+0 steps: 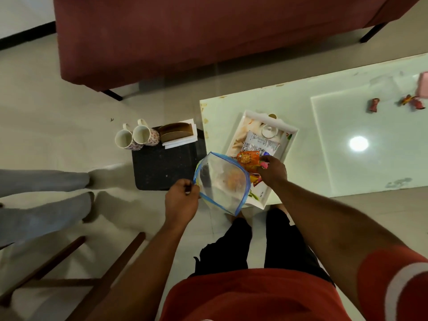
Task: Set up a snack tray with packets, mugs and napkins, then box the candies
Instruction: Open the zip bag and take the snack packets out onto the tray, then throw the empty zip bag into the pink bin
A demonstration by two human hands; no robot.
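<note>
Reaches forward and down from a red shirt (254, 295) with both bare forearms. Pinches the blue-edged rim of a clear zip bag (222, 184) in the left hand (181, 200), grip closed tight on that edge, with the bag's mouth held open toward the right. Holds an orange packet (249, 159) in the right hand (272, 170), fingers curled round it, over the near end of the white tray (290, 133) and just beside the bag. Shows a white packet (260, 143) already lying in the tray.

Looks like the packet step: emptying the bag onto the tray, with something orange-brown seemingly left inside. Leaves two mugs (124, 141) and the napkins (179, 142) on the black stool (164, 170) just left of the worktop (347, 170), not yet on the tray. Leaves wrapped candies (374, 104) well apart at the far right, near a pink thing (423, 85) cut off by the frame.

Next, probably: lay the packet flat beside the white one, keeping room for mugs and napkins. Calls for care at the tray's near end, which lies at or just past the worktop's near edge; cannot tell which. Offers open worktop to the right. Gets tighter on the left, with the stool, another person's legs (46, 181) and a wooden chair (69, 262) close by.
</note>
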